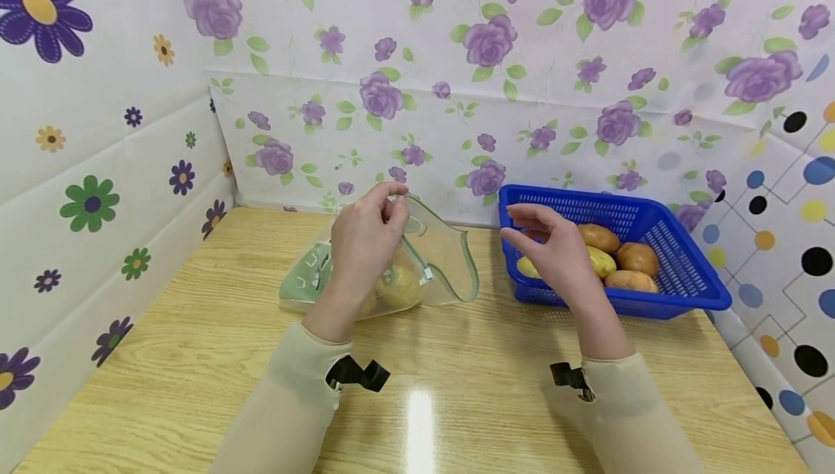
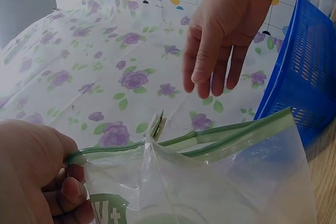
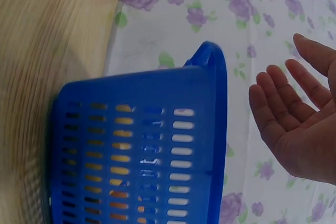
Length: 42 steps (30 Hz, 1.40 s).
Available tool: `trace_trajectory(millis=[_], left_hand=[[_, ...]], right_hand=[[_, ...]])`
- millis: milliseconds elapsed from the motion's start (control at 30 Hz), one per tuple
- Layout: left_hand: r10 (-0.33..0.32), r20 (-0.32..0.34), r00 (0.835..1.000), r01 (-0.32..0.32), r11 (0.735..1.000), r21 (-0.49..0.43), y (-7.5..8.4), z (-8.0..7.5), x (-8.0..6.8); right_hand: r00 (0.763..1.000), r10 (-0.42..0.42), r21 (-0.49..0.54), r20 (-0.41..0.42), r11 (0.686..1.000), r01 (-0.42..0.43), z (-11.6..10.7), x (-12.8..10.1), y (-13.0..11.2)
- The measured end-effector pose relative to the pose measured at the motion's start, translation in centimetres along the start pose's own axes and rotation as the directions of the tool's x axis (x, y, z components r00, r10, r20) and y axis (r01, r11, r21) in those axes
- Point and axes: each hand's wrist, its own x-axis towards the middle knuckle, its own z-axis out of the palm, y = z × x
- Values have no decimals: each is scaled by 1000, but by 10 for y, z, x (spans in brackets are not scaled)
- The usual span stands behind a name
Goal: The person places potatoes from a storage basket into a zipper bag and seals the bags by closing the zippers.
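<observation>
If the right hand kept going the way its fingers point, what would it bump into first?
Probably the clear zip bag that the left hand holds up. The right hand is empty, its fingers pointing left toward the bag's open mouth, though depth is hard to judge.

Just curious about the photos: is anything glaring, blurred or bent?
Head view: a white glare streak on the table, and the walls bow as through a wide lens. Right wrist view: the table edge smears; the basket looks soft. Left wrist view: the left hand is blurred.

zip bag (image 1: 417, 271) — clear, green zip strip | mouth open, held up | on table, potatoes (image 1: 391, 287) inside
</observation>
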Motion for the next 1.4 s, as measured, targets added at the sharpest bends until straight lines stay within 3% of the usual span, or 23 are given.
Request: trace_trajectory(millis=[433,800,1400], left_hand=[[11,4,1000,-11,1000,-5,-1,0,1],[22,10,1000,-22,1000,-3,0,0,1],[13,8,1000,-13,1000,-1,-1,1,-1]], right_hand=[[993,74,-104,87,992,-65,-22,8,22],[977,127,-242,174,967,-82,-39,15,40],[935,95,-325,341,945,23,-55,22,79]])
